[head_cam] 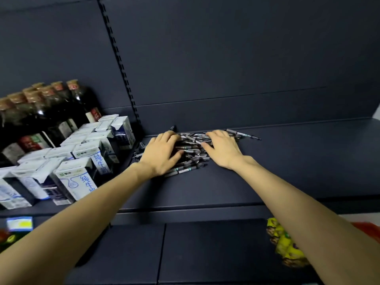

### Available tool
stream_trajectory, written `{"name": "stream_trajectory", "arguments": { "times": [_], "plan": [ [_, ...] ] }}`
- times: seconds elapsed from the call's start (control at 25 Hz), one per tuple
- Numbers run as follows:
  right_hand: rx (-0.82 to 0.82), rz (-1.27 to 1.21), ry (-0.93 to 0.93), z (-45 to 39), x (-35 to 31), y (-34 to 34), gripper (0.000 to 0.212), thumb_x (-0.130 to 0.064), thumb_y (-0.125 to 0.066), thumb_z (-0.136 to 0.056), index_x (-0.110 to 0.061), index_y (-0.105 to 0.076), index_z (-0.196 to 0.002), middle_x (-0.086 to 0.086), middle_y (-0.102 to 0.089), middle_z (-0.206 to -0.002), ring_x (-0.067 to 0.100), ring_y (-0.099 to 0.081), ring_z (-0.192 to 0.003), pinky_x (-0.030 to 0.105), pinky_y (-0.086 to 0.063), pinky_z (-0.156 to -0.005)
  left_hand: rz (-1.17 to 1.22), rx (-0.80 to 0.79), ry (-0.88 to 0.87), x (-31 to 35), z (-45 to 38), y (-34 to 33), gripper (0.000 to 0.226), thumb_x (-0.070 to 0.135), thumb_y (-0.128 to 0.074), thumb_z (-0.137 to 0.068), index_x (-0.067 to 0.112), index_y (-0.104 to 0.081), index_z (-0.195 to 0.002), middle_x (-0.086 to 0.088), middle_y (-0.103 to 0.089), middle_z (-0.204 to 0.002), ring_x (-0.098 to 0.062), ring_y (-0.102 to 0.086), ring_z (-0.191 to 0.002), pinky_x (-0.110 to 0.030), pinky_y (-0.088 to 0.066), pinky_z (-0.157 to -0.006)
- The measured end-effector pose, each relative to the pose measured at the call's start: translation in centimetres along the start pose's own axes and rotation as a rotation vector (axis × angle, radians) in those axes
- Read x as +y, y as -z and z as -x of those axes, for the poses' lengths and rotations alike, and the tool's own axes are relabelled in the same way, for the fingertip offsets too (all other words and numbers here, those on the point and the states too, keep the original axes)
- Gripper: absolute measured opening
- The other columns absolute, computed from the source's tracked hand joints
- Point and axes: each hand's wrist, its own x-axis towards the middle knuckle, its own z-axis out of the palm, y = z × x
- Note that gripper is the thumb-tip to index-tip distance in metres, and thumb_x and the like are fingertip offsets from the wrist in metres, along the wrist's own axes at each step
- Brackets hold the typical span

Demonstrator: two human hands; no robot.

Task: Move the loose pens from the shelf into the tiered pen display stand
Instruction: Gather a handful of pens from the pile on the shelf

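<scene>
Your left hand [162, 154] and right hand [223, 148] rest on the pile of pens [191, 150] at frame center, on the dark shelf [287, 161]. Fingers are spread and loosely bent over the pens; can't tell if either actually grips any. Milk cartons [82, 161] and bottles [51, 108] at left.
</scene>
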Motion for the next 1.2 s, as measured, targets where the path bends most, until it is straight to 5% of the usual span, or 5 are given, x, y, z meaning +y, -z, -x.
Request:
{"name": "stream_trajectory", "arguments": {
  "times": [0.16,0.44,0.64,0.8,1.2],
  "plan": [
    [-0.04,-0.008,0.049,-0.1,-0.9,0.0,0.052,-0.047,-0.043,-0.106,-0.014,-0.047,-0.147,0.008,-0.048,-0.149,0.029,-0.037,-0.142,0.046,-0.03,-0.115,-0.038,-0.101,-0.018,-0.7,0.9,0.6,0.075,0.066,-0.023,-0.094,0.016,-0.047,-0.144,-0.008,-0.05,-0.146,-0.034,-0.051,-0.129,-0.046,-0.044,-0.103],
    [-0.039,-0.028,0.059,0.7,-1.9,0.0,0.05,-0.044,-0.044,-0.105,-0.017,-0.046,-0.147,0.005,-0.049,-0.148,0.026,-0.036,-0.142,0.044,-0.028,-0.115,-0.036,-0.22,-0.064,-0.7,0.3,1.7,0.075,0.044,-0.041,-0.088,0.012,-0.036,-0.156,-0.007,-0.039,-0.158,-0.032,-0.041,-0.141,-0.041,-0.038,-0.112],
    [0.009,-0.005,0.043,1.4,-2.4,1.1,0.047,-0.036,-0.045,-0.106,-0.017,-0.045,-0.149,0.004,-0.047,-0.15,0.026,-0.035,-0.143,0.043,-0.027,-0.116,0.01,-0.2,-0.067,-0.8,-0.3,2.1,0.087,0.049,-0.052,-0.076,0.014,-0.037,-0.154,-0.008,-0.043,-0.154,-0.033,-0.045,-0.138,-0.041,-0.041,-0.111],
    [0.042,0.008,-0.019,2.2,-2.1,1.8,0.045,-0.028,-0.043,-0.105,-0.017,-0.046,-0.149,0.004,-0.047,-0.15,0.026,-0.035,-0.143,0.043,-0.027,-0.116,-0.059,-0.177,-0.194,0.8,-1.9,2.3,0.082,0.05,-0.064,-0.087,0.015,-0.037,-0.155,-0.005,-0.043,-0.153,-0.029,-0.046,-0.135,-0.038,-0.039,-0.11],
    [0.047,0.021,-0.145,3.6,1.1,3.8,0.045,-0.031,-0.042,-0.106,-0.017,-0.046,-0.149,0.005,-0.048,-0.151,0.027,-0.036,-0.143,0.044,-0.029,-0.114,-0.048,-0.233,-0.209,3.0,-6.1,1.3,0.08,0.056,-0.054,-0.096,0.02,-0.024,-0.161,-0.004,-0.025,-0.167,-0.029,-0.027,-0.151,-0.045,-0.029,-0.12]
  ]
}}
